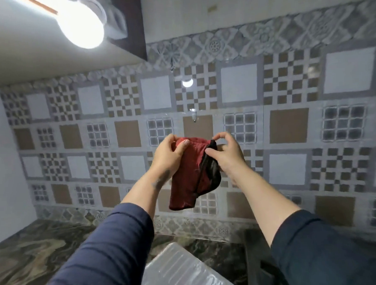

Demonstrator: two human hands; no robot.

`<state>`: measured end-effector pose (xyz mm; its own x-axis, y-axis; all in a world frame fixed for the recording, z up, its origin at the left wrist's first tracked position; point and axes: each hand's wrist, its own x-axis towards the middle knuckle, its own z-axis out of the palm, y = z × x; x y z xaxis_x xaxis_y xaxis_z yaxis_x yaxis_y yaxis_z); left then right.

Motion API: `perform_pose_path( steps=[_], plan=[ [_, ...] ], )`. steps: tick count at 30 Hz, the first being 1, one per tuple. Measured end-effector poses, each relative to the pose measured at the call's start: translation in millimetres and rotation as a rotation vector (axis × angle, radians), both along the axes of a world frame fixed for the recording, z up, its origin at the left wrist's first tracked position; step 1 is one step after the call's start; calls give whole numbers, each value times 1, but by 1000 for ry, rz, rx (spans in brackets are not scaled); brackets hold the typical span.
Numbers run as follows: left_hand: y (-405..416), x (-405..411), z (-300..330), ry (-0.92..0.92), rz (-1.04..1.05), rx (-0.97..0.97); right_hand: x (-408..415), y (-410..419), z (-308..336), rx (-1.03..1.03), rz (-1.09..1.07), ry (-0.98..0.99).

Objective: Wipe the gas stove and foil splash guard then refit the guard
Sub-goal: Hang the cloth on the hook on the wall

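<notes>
Red cloth (190,175) with a black edge hangs at mid-frame before the tiled wall (290,124). The left hand (170,156) pinches its upper left corner; the right hand (227,155) pinches the upper right edge. Ribbed foil guard (180,271) lies bottom centre on the counter (36,255).

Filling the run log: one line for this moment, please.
left hand: gripping red-and-black cloth | right hand: pinching same cloth | ribbed foil splash guard: on marble counter

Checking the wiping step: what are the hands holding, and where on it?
Both hands, left and right, pinch a red cloth by its top edge; the rest hangs free.
</notes>
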<state>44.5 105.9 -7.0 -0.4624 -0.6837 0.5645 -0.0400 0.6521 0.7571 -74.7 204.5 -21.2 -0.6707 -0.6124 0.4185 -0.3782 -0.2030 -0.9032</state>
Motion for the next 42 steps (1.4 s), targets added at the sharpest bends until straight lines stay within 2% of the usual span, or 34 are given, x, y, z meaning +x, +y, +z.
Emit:
perform_pose_path(
  steps=[6, 10, 13, 17, 20, 22, 27, 30, 32, 38, 42],
  plan=[
    [-63, -47, 29, 153, -171, 24, -41, -63, 36, -53, -295, 187],
    [-105, -72, 38, 114, -322, 18, -71, -97, 50, -96, -414, 236],
    [-134, -96, 49, 127, -237, -84, -88, -119, 61, -115, -426, 346],
    [-151, -126, 57, 225, -28, -375, -101, -146, 72, -105, -454, 671],
    [-160, -140, 47, 224, 23, -424, -111, -155, 61, 21, -569, 887],
    [-165, -143, 37, 234, 31, -438, -117, -158, 47, 1, -630, 977],
    [-163, -138, 10, 249, 20, -344, -113, -162, 19, 28, -612, 790],
    [-157, -134, 3, 164, -1, -193, -102, -157, 11, 46, -573, 653],
    [-151, -125, 0, 99, -5, -164, -95, -149, 10, 94, -501, 601],
    [-118, -66, -28, -118, 81, -201, -54, -109, -13, 262, -382, 613],
    [-92, -9, -61, -328, 109, -137, 0, -91, -50, 524, -239, 648]
  ],
)
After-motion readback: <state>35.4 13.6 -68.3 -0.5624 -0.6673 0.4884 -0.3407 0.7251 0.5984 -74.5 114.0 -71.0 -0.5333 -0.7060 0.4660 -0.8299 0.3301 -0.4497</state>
